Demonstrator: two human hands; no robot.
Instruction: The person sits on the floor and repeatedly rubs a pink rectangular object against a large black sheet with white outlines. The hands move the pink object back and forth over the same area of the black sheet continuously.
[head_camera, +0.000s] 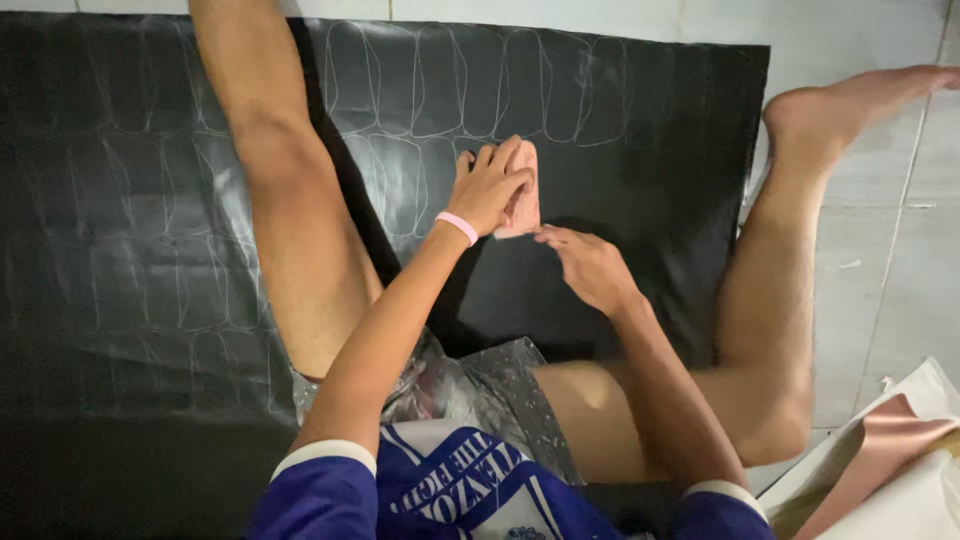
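My left hand (492, 187) presses flat on a pink template (524, 195), pinning it to the black sheet (640, 130) spread on the tiled floor (880, 250) between my legs. My right hand (590, 265) sits just beside the template's lower edge, fingers pinched together; whether they hold a marker I cannot tell.

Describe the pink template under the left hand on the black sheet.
The pink template is a small, flat, pale pink piece with a rounded top, looking like stiff card or plastic. It lies flat on the black sheet, among rows of white traced outlines of similar shape. The left hand presses down on it, covering its left part; the right hand has fingertips at its lower edge.
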